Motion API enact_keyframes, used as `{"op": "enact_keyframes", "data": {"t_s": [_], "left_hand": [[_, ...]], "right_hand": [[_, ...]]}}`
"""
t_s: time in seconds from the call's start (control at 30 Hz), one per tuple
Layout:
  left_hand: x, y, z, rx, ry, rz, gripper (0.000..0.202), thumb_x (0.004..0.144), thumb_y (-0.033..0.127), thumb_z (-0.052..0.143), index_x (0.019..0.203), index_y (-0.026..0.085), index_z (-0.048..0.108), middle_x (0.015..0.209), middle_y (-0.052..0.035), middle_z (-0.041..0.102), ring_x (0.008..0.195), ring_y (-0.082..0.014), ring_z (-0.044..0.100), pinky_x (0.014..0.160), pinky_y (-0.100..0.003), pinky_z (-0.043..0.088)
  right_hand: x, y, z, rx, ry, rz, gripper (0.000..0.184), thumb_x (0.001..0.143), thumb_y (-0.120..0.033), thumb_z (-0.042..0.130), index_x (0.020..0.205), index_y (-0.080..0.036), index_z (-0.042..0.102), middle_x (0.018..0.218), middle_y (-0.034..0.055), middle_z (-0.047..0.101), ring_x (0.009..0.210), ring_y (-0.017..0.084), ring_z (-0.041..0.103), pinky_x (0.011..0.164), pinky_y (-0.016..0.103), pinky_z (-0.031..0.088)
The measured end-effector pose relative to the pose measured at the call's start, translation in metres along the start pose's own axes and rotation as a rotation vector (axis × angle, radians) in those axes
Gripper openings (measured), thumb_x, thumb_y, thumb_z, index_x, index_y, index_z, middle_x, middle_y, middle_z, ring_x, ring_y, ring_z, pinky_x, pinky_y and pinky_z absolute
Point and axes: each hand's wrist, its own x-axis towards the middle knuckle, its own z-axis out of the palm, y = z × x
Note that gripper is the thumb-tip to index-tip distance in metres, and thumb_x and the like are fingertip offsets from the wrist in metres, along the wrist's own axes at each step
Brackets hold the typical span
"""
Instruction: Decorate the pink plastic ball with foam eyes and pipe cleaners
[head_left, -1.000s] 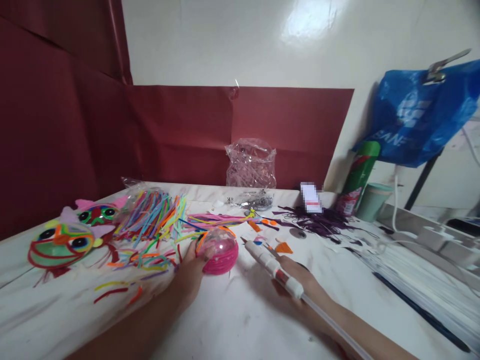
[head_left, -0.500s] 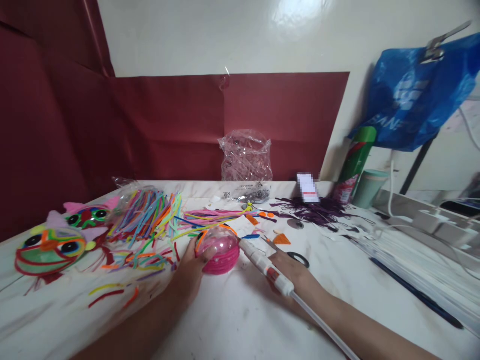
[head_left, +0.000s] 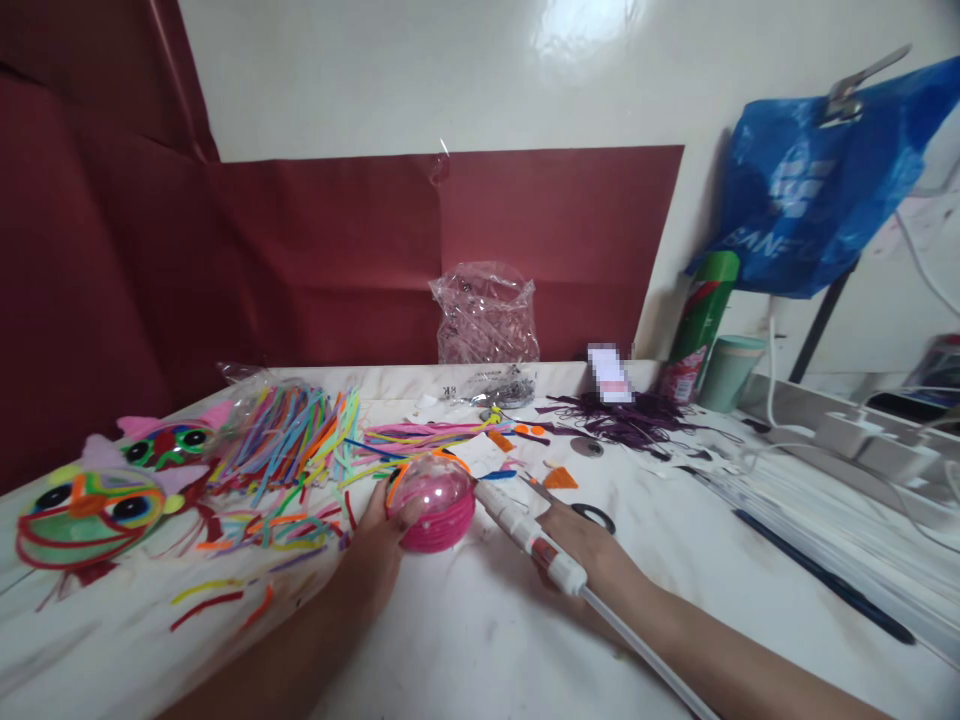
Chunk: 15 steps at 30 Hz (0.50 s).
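Note:
My left hand [head_left: 384,530] grips the left side of a clear plastic ball [head_left: 433,505] whose lower part is wrapped in pink pipe cleaner, with orange trim along its upper edge. In my right hand [head_left: 574,535] is a white glue gun [head_left: 529,535], a long clear glue stick trailing from its back end. Its nozzle points at the ball's right side, very close; whether it touches I cannot tell. Scissors [head_left: 594,517] lie on the table just beyond my right hand, partly hidden by it. An orange felt scrap [head_left: 559,478] rests close by.
Two decorated animal faces [head_left: 90,515] stand at the left, near bundled pipe cleaners [head_left: 277,435] and loose cut pieces. Purple strands [head_left: 630,418], a phone [head_left: 610,374], a green can [head_left: 705,315] and a cup [head_left: 733,372] are at the back right. Clear glue sticks [head_left: 847,540] lie at the right.
The view has shifted slightly, so the background sits a little further left. Both hands keep their holds, with the ball and glue gun almost unmoved relative to each other.

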Motion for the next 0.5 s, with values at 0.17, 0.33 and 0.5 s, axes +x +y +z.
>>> {"op": "enact_keyframes", "data": {"t_s": [0.17,0.33,0.5], "left_hand": [[0.0012,-0.0006,-0.0001,-0.002,-0.029,0.014,0.075,0.061,0.029,0.078,0.13,0.02,0.049,0.118,-0.0124,0.066,0.114,-0.034,0.058,0.098,-0.046,0.045],[0.0011,-0.0004,0.0001,-0.002,-0.047,0.021,0.07,0.063,0.027,0.076,0.128,0.02,0.051,0.119,-0.0123,0.066,0.116,-0.0335,0.057,0.098,-0.046,0.045],[0.0022,-0.0004,-0.001,-0.01,-0.06,0.023,0.068,0.065,0.026,0.075,0.128,0.02,0.051,0.121,-0.0127,0.065,0.117,-0.0331,0.056,0.098,-0.045,0.046]], "right_hand": [[0.0016,-0.0015,-0.0056,0.018,-0.078,0.027,0.015,0.084,-0.014,0.049,0.086,-0.019,0.063,0.083,0.006,0.068,0.082,0.017,0.064,0.072,0.024,0.051],[0.0076,0.0015,-0.0027,-0.005,-0.232,0.132,0.016,0.077,-0.015,0.056,0.09,-0.02,0.066,0.085,0.0051,0.07,0.083,0.018,0.066,0.07,0.023,0.051],[0.0053,-0.0024,-0.0057,0.011,-0.161,0.098,0.017,0.082,-0.014,0.05,0.089,-0.02,0.065,0.087,0.0059,0.07,0.084,0.018,0.065,0.074,0.025,0.051]]}}
